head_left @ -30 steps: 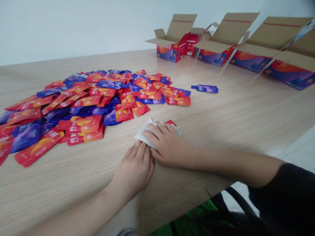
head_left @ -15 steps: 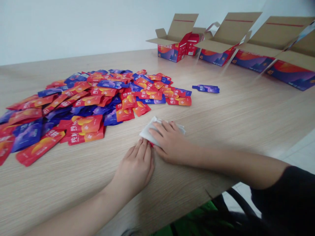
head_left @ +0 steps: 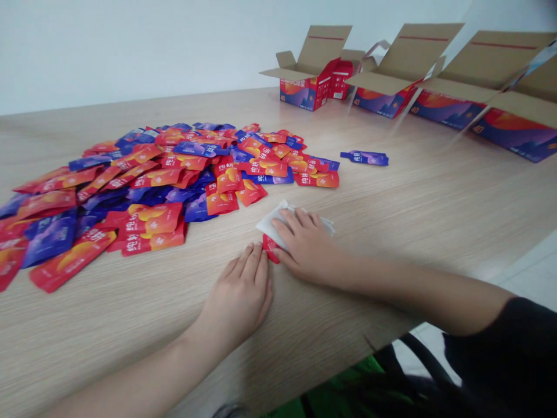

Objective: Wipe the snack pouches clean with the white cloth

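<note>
The right hand [head_left: 308, 247] lies open and flat, pressing a soft white wipe [head_left: 274, 225] onto a red sachet [head_left: 270, 248] on the bench [head_left: 391, 203], the open left hand [head_left: 239, 287] resting empty just beside; the sachet, mostly hidden, seems light and limp, probably best taken by its exposed corner.

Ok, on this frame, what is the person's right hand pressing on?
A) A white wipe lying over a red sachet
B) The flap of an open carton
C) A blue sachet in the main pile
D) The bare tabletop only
A: the right hand lies flat on a white wipe, and a red sachet pokes out from under the wipe's edge beside the fingers.
</note>
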A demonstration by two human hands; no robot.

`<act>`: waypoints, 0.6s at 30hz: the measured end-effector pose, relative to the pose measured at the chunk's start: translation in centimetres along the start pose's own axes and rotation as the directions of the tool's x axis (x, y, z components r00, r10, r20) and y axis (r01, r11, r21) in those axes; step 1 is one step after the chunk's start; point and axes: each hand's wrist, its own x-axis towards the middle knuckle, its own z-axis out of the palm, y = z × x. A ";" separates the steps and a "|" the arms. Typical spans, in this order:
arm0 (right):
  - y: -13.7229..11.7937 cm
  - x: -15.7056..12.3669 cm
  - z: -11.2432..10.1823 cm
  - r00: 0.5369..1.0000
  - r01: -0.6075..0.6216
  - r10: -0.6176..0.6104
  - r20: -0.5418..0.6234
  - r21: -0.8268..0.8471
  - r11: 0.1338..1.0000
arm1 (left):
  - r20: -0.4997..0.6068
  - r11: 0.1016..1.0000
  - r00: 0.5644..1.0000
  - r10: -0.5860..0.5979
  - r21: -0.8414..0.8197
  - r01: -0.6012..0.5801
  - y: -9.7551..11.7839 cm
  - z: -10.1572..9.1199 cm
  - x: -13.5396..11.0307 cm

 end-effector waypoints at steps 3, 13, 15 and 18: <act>-1.6 -0.4 0.3 0.992 0.128 -0.127 -0.024 0.047 0.991 | 0.033 0.999 0.999 -0.017 -0.046 0.018 0.0 -0.4 0.3; 1.5 0.4 -0.1 0.999 -0.043 0.043 -0.015 0.001 0.999 | 0.020 1.000 1.000 -0.009 -0.016 0.009 0.0 0.2 -0.3; 0.8 0.3 -0.1 0.999 0.035 -0.035 -0.022 0.006 0.999 | 0.016 1.000 1.000 -0.010 -0.020 0.011 0.0 0.1 -0.2; -0.6 -0.1 0.1 0.986 0.162 -0.160 -0.047 0.040 0.986 | 0.024 0.998 0.999 -0.026 -0.057 0.027 0.1 -0.3 0.2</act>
